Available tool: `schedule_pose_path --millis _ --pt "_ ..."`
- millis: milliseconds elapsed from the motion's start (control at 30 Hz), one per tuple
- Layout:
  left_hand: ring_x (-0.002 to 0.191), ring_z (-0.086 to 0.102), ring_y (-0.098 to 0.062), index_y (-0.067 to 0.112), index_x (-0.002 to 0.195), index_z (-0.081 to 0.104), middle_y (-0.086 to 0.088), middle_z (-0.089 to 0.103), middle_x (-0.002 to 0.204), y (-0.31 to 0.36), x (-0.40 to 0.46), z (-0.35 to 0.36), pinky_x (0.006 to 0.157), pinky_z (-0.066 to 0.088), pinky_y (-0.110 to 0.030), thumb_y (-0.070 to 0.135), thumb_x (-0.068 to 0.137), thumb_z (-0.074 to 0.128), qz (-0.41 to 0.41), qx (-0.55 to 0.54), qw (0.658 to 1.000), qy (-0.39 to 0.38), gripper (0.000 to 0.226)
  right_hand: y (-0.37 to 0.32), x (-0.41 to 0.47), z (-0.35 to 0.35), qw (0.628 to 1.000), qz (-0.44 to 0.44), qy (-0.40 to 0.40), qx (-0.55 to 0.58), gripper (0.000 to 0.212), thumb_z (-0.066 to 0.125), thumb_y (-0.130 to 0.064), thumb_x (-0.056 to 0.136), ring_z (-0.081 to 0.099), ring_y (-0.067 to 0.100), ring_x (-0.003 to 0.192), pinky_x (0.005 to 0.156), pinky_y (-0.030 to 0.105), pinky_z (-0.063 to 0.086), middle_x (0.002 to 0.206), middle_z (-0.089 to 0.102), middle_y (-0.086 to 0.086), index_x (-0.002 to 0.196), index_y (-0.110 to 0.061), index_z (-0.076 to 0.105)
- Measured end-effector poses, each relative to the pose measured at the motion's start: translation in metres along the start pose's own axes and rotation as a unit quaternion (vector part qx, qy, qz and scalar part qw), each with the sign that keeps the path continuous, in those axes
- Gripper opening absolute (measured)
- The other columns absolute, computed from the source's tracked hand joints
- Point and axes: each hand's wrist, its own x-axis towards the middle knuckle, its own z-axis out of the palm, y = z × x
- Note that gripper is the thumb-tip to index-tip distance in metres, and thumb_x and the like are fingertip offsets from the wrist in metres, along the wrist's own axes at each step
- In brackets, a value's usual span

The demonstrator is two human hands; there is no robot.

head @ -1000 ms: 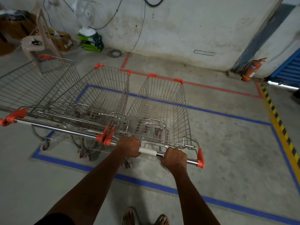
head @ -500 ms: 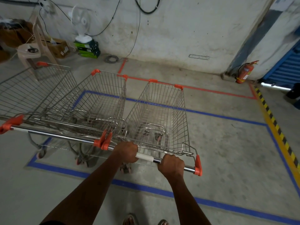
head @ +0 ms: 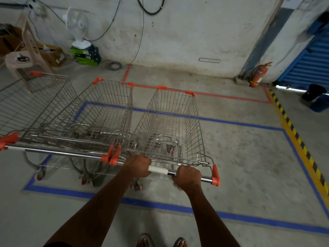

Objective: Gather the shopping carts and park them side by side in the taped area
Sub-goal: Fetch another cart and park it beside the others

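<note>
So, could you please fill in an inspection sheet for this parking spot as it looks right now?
Surface: concrete floor marked with blue tape, red tape and a yellow-black strip.
Job's things: three shopping carts side by side, left cart, middle cart, right cart.
Clutter: boxes, plastic chair.
Hands: left hand and right hand grip the right cart's handle.
Cables: several on the wall.
Surroundings: fan, fire extinguisher, blue shutter.

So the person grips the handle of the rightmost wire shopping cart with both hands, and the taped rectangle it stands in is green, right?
Not quite: the taped rectangle is blue, as the head view shows. The rest holds: the left hand and right hand both grip the chrome handle of the rightmost wire shopping cart.
</note>
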Motion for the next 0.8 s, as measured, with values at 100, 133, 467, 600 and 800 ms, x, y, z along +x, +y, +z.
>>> schedule_pose_path --millis 100,133,467,600,800 --pt "0.092 0.066 -0.018 0.023 0.113 0.063 0.001 0.067 0.105 0.0 -0.004 -0.003 0.082 0.056 -0.036 0.043 0.087 0.068 0.021 -0.001 1.0 0.021 0.034 0.003 0.002 -0.001 1.0 -0.023 -0.013 -0.001 0.034 0.055 -0.056 0.09 0.063 0.015 0.072 0.071 0.031 0.053 0.078 0.06 -0.007 0.087 -0.022 0.06" --pt "0.094 0.066 -0.019 0.022 0.113 0.061 0.002 0.067 0.107 0.0 -0.006 -0.004 0.082 0.055 -0.035 0.041 0.085 0.07 0.03 -0.012 0.999 0.037 0.035 0.005 0.003 -0.001 0.999 -0.034 -0.015 0.0 0.039 0.056 -0.06 0.09 0.064 0.014 0.073 0.07 0.031 0.054 0.078 0.061 -0.008 0.091 -0.022 0.063" --pt "0.096 0.054 -0.011 0.022 0.11 0.057 0.005 0.058 0.109 0.001 -0.049 -0.024 0.081 0.046 -0.03 0.035 0.079 0.071 0.076 -0.105 0.98 0.153 0.035 -0.002 -0.009 -0.029 0.986 -0.135 0.055 0.085 0.062 0.029 -0.085 0.087 0.063 0.015 0.088 0.088 0.039 0.045 0.092 0.065 -0.008 0.098 -0.032 0.059" --pt "0.092 0.061 -0.014 0.02 0.103 0.063 0.003 0.064 0.099 -0.001 -0.089 -0.022 0.087 0.045 -0.028 0.031 0.092 0.059 -0.014 -0.136 0.969 0.207 0.016 -0.01 -0.006 -0.041 0.974 -0.196 0.088 0.076 0.05 0.034 -0.071 0.091 0.062 0.017 0.097 0.093 0.039 0.041 0.103 0.066 -0.006 0.105 -0.031 0.06" --pt "0.079 0.066 -0.018 0.027 0.097 0.057 0.005 0.067 0.091 0.009 -0.173 -0.013 0.068 0.054 -0.034 0.037 0.087 0.059 -0.184 -0.171 0.923 0.293 0.014 -0.052 0.002 -0.055 0.94 -0.322 0.105 0.028 0.03 0.046 -0.053 0.095 0.058 0.018 0.097 0.087 0.036 0.038 0.103 0.062 -0.005 0.108 -0.029 0.059"
